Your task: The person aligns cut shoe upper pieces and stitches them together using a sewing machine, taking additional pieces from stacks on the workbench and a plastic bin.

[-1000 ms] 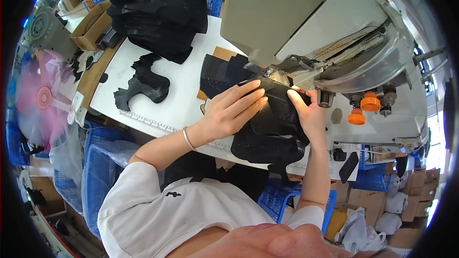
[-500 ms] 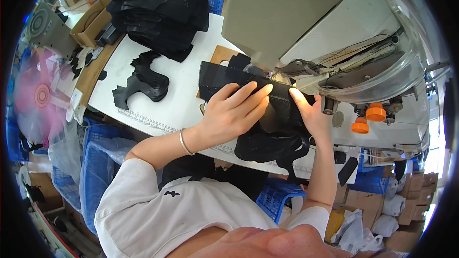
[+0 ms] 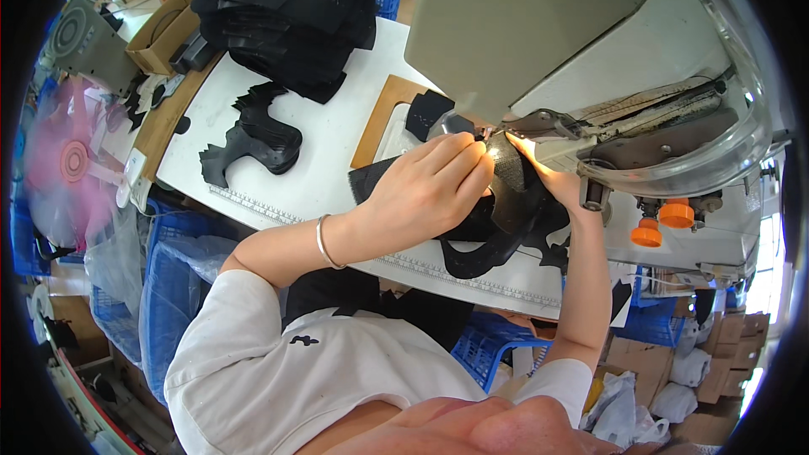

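Fingers of the left hand (image 3: 421,190) are bunched close together right at the lit spot under the machine (image 3: 522,29), with the black piece (image 3: 512,190) just to their right. From where I stand, that is the relation to watch: the piece lies between the two hands, its long way running roughly from the machine's foot toward the near edge of the table (image 3: 312,173), its near end drooping into loose curved flaps. The right hand (image 3: 563,185) is along the piece's right side, thumb side up by its far edge, so both hands are about equally near, the left one coming closer to the stitching point. I can't tell whether the left fingertips pinch an edge or only press on it; the right hand's other fingers are out of sight, so its grip can't be told either. The left hand covers part of a dark panel (image 3: 365,181), and I can't make out whether that joins the piece. Glare and knuckles hide the needle, and the machine's body is cut off at the far side.
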A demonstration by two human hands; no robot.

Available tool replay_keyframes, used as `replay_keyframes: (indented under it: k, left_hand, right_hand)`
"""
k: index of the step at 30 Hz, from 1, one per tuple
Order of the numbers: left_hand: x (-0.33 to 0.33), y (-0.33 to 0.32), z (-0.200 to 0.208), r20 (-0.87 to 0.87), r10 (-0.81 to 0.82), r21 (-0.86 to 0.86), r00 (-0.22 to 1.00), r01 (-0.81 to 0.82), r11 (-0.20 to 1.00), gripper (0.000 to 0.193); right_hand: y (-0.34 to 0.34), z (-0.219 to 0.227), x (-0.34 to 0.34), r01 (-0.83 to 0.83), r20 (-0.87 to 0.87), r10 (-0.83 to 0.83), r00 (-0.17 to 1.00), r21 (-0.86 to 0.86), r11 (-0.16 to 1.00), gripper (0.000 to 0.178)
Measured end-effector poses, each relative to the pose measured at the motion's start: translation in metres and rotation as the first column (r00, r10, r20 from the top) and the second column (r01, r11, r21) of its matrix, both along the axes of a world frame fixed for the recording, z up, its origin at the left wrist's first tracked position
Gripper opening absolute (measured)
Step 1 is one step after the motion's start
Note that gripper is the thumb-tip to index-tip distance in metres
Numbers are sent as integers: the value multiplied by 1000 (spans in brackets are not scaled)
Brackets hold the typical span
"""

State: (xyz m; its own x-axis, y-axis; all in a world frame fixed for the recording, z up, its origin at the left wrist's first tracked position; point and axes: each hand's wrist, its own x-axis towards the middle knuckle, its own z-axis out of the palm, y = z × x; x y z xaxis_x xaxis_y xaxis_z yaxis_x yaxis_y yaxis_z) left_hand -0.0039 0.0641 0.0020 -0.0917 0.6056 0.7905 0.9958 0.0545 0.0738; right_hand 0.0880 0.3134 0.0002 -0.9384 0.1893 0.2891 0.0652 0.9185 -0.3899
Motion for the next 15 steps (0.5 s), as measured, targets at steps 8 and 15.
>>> replay_keyframes:
  k: [8, 15]
  left_hand:
    - [1, 6, 0, -43, 15, 33, 999, -13, 999, 23]
    - [-3, 4, -10, -19, -16, 53, 1000, 17, 998, 32]
  right_hand:
    - [34, -29, 7, 38, -19, -41, 999, -134, 990, 24]
    - [39, -34, 3, -1, 29, 6, 1000, -163, 987, 30]
